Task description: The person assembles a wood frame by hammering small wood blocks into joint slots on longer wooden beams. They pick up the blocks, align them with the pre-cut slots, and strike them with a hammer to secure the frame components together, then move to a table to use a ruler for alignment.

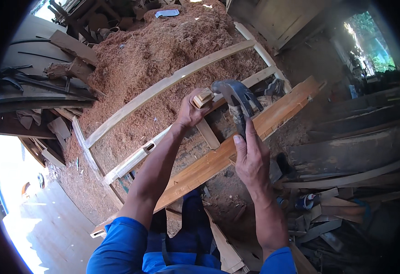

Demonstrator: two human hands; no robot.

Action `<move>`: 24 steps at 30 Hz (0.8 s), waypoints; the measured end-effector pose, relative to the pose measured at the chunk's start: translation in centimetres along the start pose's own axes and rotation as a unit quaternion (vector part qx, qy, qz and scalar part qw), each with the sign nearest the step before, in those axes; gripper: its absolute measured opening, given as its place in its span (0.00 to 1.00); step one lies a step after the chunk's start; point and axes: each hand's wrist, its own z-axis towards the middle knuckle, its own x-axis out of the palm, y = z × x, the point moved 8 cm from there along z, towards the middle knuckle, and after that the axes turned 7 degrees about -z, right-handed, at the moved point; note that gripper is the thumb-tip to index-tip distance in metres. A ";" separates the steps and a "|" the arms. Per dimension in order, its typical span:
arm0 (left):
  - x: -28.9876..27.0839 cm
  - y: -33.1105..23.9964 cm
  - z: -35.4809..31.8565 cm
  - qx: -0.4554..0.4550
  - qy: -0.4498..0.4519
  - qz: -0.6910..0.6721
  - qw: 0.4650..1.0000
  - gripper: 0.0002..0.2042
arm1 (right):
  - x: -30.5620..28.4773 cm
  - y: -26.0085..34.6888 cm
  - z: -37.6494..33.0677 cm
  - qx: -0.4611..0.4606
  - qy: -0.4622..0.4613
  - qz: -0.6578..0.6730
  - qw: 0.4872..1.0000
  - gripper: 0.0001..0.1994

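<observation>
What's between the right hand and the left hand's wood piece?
In the head view, the hammer's head and upper handle lie between the right hand and wood piece; whether head and wood touch is unclear.

Right fingers point(251, 132) grip a hammer point(234, 97), left fingers point(192, 101) a wooden piece point(203, 98).

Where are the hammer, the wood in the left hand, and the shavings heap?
Hammer point(234, 96): head view, on its metal head.
Held wood point(203, 98): head view, on its exposed end.
Shavings heap point(159, 52): head view, on its middle.
</observation>
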 end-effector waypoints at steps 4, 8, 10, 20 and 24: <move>-0.1 -0.1 0.2 0.040 0.024 -0.002 0.999 0.19 | 1.0 1.1 2.2 -0.024 0.106 -0.071 0.992 0.27; -2.0 -0.1 -0.1 0.011 0.011 -0.020 1.000 0.16 | -4.6 5.5 4.6 -0.046 0.040 -0.037 0.997 0.27; -0.9 -1.2 0.0 0.038 0.024 0.081 0.996 0.16 | -7.4 6.6 5.0 -0.027 -0.098 0.110 0.989 0.26; -1.9 -0.4 0.1 0.066 0.034 0.073 0.995 0.20 | -2.7 6.0 6.8 -0.025 0.038 -0.016 0.999 0.22; 0.2 1.7 0.6 0.001 0.047 -0.074 0.996 0.20 | -1.9 2.4 4.8 -0.072 -0.090 0.018 0.993 0.18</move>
